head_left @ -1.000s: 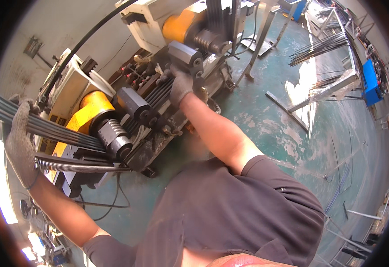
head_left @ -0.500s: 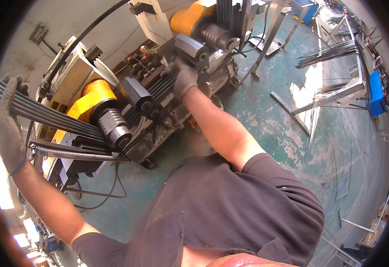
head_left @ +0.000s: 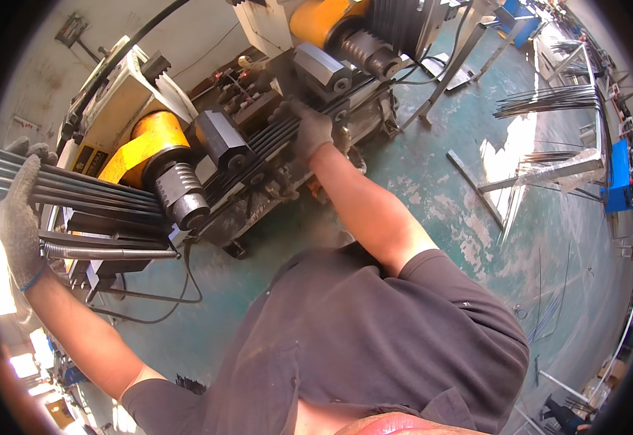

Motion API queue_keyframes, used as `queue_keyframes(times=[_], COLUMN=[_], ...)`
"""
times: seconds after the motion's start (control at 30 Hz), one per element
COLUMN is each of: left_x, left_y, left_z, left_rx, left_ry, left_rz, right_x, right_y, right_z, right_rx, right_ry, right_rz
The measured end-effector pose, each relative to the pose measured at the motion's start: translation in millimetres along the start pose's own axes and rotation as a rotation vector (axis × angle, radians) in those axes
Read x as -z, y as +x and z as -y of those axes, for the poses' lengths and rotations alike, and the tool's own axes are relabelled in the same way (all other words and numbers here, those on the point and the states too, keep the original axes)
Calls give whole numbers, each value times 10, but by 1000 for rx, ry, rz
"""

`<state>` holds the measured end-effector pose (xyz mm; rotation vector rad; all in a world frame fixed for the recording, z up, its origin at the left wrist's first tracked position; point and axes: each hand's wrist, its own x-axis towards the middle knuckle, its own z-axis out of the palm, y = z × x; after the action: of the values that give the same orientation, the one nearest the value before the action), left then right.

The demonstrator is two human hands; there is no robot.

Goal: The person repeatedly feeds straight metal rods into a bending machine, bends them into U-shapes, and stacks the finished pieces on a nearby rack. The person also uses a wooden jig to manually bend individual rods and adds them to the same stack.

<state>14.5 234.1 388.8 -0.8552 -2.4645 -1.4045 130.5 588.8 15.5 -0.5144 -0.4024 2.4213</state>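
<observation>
A bundle of several long dark metal rods (head_left: 92,190) runs through a bending machine, past its ribbed steel roller (head_left: 182,194) and dark angular block (head_left: 223,141). At the far left, my left hand (head_left: 21,221), in a grey work glove, is closed round the rods with its fingers curled over the top. Further along, my gloved right hand (head_left: 312,133) grips the same rods between that block and a second dark block (head_left: 322,69). Its palm hides part of them, and its fingertips are partly blurred.
Yellow machine arms (head_left: 142,145) stand behind the rollers. A coil spring (head_left: 106,253) lies below the rods at left, with a black cable (head_left: 197,279) hanging beneath. On the worn green floor at right, a metal rack (head_left: 541,177) holds thin rods beside a blue box (head_left: 618,174).
The whole view has shifted slightly. My right hand has come a little away from the second block, toward me. The rods at my left hand look more spread out.
</observation>
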Motion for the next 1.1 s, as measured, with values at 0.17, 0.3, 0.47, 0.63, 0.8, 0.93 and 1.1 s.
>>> queue_keyframes(times=[0.17, 0.3, 0.47, 0.63, 0.8, 0.93, 1.1], left_x=[-19, 59, 154, 45, 187, 100, 326], left_y=[-58, -56, -45, -99, -84, -97, -8], left_z=[-48, -47, 0, -91, -108, -111, 37], left_rx=[-3, -35, 44, 51, 60, 74, 192], left_ry=[-82, 37, 76, 245, 362, 335, 290], left_rz=[87, 100, 99, 52, 97, 90, 72], right_x=[-43, 7, 26, 40, 48, 31, 90], right_y=[-82, -53, -43, -36, -18, -40, 0], right_z=[97, 88, 77, 106, 181, 178, 122], right_rx=[-57, -80, -63, -102, -156, -180, -98], right_ry=[-1, -9, 0, 1, -151, -135, -139], right_rz=[-27, 2, 36, 18, 29, 11, 95])
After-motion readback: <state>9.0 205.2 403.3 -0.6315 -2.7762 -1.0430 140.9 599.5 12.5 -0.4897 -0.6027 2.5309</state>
